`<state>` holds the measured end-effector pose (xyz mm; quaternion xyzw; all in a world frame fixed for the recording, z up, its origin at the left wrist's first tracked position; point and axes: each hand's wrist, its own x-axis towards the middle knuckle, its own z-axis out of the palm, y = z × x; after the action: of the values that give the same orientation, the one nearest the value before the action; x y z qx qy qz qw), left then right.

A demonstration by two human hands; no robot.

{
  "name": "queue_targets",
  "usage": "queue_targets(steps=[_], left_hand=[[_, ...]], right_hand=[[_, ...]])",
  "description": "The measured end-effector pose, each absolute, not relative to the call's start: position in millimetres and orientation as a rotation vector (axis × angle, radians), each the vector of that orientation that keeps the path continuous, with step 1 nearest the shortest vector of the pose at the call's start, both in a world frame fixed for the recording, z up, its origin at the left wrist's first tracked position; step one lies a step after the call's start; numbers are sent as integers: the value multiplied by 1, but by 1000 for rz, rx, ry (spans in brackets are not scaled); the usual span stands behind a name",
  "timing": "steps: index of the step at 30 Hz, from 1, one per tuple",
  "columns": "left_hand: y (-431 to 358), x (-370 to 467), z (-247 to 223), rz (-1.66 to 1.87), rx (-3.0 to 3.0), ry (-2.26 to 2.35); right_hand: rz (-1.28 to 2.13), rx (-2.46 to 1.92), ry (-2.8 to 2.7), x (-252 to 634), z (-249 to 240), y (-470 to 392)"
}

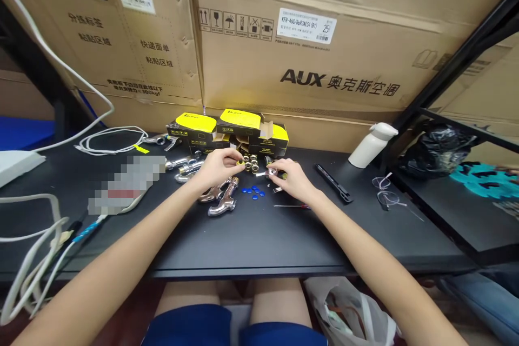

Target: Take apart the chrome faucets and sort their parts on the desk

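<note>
My left hand (219,166) is closed, thumb and fingertips pinching a small yellow ring-shaped part (240,162). Just right of it stand several brass nuts (248,165) in a cluster. A small chrome faucet handle (272,172) with a thin lever is between the fingers of my right hand (292,177), partly hidden by them. Several small blue caps (254,191) lie on the black table (259,243) below and between the hands. Chrome faucet bodies (224,201) rest beside and under my left wrist. A thin screwdriver (288,206) lies below my right hand.
Black-and-yellow boxes (237,123) are stacked behind the hands, before large cardboard cartons (259,75). To the right are a black box cutter (333,183), a white bottle (372,146) and glasses (385,190). White cables (111,138) lie left; a plastic bag (352,308) hangs below the edge.
</note>
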<state>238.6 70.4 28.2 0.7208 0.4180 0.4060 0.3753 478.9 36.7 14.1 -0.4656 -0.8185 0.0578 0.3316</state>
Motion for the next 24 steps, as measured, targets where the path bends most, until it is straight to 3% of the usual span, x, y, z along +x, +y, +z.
queue_targets(steps=[14,24], left_hand=[[72,235,22,857,2285,1286],[71,234,23,821,2354,1257]], right_hand=[[109,-1143,-2114,477,7,43],[166,-1661,-2053,477,33,73]])
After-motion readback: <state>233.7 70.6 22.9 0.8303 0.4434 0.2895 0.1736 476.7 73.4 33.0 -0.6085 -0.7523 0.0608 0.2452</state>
